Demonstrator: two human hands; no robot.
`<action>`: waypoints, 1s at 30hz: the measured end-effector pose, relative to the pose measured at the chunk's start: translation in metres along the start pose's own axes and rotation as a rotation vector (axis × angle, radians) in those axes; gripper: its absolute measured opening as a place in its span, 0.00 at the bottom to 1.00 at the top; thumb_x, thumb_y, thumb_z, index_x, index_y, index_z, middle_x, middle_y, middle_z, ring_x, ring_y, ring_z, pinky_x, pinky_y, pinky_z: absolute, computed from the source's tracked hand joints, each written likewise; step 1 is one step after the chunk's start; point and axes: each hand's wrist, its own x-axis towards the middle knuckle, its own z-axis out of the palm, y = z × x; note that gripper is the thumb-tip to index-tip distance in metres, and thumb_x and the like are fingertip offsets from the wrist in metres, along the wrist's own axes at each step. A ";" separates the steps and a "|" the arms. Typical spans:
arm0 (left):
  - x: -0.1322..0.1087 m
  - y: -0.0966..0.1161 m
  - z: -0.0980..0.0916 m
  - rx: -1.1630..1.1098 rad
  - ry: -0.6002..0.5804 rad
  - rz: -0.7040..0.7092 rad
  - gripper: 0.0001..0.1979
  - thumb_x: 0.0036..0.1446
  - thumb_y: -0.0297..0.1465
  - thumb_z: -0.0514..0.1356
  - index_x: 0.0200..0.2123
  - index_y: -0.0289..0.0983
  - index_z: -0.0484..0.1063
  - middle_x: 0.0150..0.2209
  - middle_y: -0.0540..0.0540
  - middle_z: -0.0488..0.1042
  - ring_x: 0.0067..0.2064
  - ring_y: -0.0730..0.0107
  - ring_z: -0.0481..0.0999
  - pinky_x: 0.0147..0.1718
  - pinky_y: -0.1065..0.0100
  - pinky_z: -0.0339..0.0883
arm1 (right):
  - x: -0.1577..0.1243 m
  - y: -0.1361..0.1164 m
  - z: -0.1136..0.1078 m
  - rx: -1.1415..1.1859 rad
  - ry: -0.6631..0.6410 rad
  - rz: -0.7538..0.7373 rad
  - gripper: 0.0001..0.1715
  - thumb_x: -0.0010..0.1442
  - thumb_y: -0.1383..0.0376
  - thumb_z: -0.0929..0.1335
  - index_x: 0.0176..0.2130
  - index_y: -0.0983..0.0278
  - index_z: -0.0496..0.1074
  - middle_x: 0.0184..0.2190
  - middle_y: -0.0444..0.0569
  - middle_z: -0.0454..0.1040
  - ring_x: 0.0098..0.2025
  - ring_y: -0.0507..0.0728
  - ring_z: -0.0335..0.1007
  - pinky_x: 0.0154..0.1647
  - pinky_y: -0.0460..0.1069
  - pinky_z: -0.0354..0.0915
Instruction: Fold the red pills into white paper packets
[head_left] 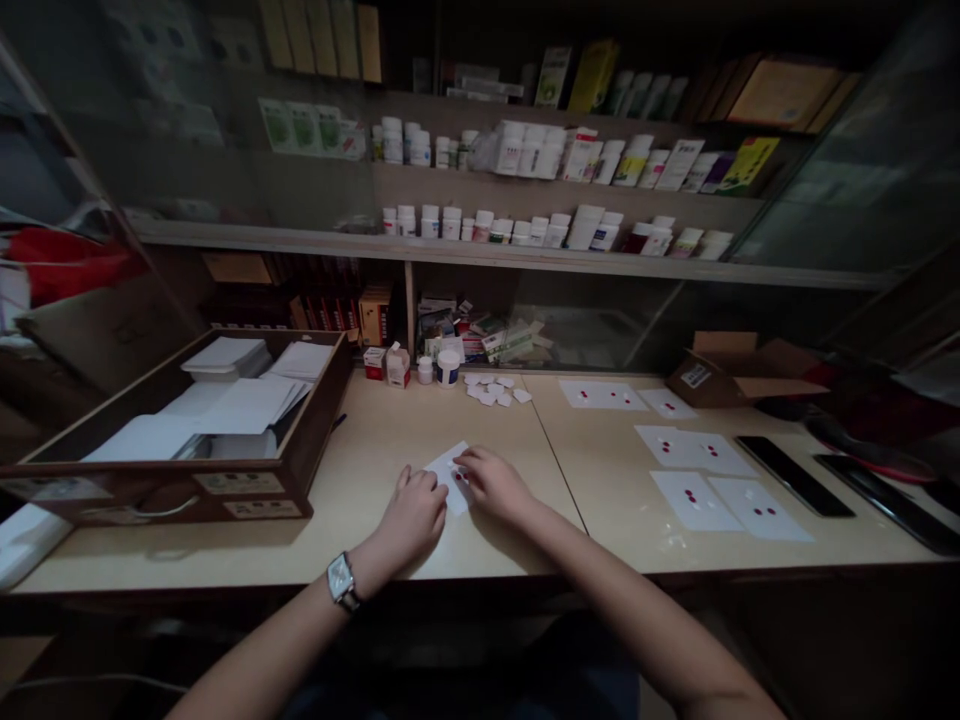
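Note:
A small white paper sheet (454, 500) lies on the desk in front of me, with dark red tablets (461, 477) on it. My left hand (415, 512) is closed at the sheet's left edge, its fingers curled over the paper. From the right, my right hand (495, 483) reaches over the sheet with its fingertips bent together near the tablets. Whatever those fingertips hold, if anything, is too small to make out. More white sheets (694, 500) bearing red and white tablets are laid out on the right. White paper pieces (491, 390) lie scattered beyond my hands.
A wooden drawer (292, 490) of stacked white paper stands on the left. Small boxes (397, 366) and a white bottle (448, 369) are at the back. To the right are an open carton (724, 370) and a black phone (795, 475). Shelves of medicine bottles (585, 228) rise behind.

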 end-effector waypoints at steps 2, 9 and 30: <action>-0.001 0.000 0.001 0.000 0.013 0.004 0.09 0.57 0.26 0.51 0.34 0.35 0.71 0.36 0.42 0.71 0.41 0.61 0.69 0.56 0.47 0.49 | 0.014 0.000 0.001 -0.017 -0.038 -0.028 0.16 0.60 0.71 0.61 0.46 0.65 0.72 0.44 0.53 0.71 0.43 0.55 0.66 0.44 0.48 0.60; -0.002 -0.001 0.005 0.017 0.038 0.009 0.09 0.57 0.25 0.51 0.35 0.35 0.72 0.37 0.41 0.71 0.42 0.60 0.69 0.55 0.46 0.50 | 0.015 -0.008 0.016 -0.148 -0.093 -0.035 0.11 0.62 0.68 0.61 0.36 0.67 0.72 0.37 0.53 0.70 0.36 0.54 0.64 0.38 0.47 0.58; -0.004 -0.003 0.010 0.038 0.098 0.042 0.09 0.59 0.26 0.51 0.34 0.36 0.71 0.35 0.44 0.70 0.40 0.62 0.68 0.55 0.48 0.51 | -0.019 -0.012 0.014 -0.183 -0.012 0.056 0.16 0.60 0.70 0.61 0.44 0.65 0.73 0.39 0.53 0.75 0.42 0.57 0.67 0.56 0.56 0.47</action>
